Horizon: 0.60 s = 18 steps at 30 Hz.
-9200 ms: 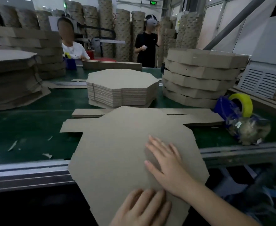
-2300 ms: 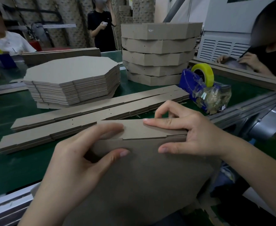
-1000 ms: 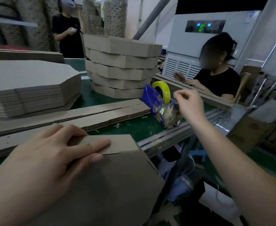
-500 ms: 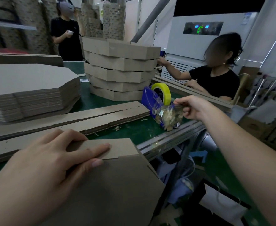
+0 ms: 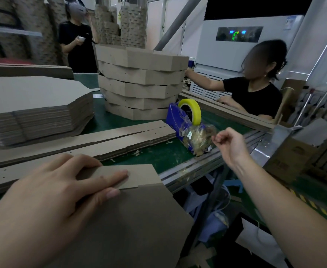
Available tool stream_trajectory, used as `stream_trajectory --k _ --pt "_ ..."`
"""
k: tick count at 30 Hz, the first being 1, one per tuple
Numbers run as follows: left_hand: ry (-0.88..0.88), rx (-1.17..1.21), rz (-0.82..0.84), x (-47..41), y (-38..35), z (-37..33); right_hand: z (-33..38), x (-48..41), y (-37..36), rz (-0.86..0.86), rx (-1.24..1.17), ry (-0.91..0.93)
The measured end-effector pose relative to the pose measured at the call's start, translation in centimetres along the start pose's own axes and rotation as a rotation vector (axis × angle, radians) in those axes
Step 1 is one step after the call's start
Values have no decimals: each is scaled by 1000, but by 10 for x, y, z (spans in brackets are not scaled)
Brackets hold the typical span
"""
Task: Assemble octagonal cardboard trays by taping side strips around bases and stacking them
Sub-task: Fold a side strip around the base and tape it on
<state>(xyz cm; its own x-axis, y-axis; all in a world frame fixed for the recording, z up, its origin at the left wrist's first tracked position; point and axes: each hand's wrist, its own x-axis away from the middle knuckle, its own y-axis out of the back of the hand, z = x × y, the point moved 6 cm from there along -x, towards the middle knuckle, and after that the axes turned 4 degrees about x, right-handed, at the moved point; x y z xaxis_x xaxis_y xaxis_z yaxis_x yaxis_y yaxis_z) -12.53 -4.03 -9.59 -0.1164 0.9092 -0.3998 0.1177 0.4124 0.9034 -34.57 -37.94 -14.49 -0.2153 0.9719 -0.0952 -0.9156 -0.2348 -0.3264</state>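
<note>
A: Where is the tray being worked on?

B: At the near edge of the green table [image 5: 158, 157], hanging out toward the worker. The left hand [image 5: 62, 190] grips the side strip [image 5: 139, 176] against the top edge of the base [image 5: 129, 229]. The forefinger lies along the strip, the thumb is on the base's face, and the other fingers curl over the strip's far edge.

A: And the right hand?

B: The right hand [image 5: 229, 144] is just beside the front of the tape dispenser [image 5: 178, 120], with thumb and forefinger pinched together. Whether an end of tape sits between them cannot be told.

A: How will the cardboard handle?

B: Probably light and stiff, though it likely bends at its scored folds, so the strip may spring off the base. The best hold is right at the joint, with tape laid across strip and base next to the fingers. The board looks dry, not slippery. A hard squeeze could dent it.

A: And the surroundings?

B: The table holds long spare strips [image 5: 120, 140], a stack of flat bases [image 5: 33, 105] at the left and a stack of finished trays [image 5: 141, 84] behind the dispenser. Small scraps lie about. A metal rail [image 5: 197, 169] runs along the table's edge. A seated person in black [image 5: 253, 93] reaches to the finished stack. Another person [image 5: 75, 41] stands farther back, among tall piles of cardboard.
</note>
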Motion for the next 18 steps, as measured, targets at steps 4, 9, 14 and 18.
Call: stream_trajectory --k 4,9,14,18 --pt "9 46 -18 1 2 1 3 6 19 -211 646 34" --pt "10 102 -42 0 7 -3 18 39 15 -271 846 195" --pt "-3 110 -68 -3 12 -13 35 104 -47 -115 642 348" --pt "2 75 -50 -2 13 -15 39 178 -103 272 290 244"
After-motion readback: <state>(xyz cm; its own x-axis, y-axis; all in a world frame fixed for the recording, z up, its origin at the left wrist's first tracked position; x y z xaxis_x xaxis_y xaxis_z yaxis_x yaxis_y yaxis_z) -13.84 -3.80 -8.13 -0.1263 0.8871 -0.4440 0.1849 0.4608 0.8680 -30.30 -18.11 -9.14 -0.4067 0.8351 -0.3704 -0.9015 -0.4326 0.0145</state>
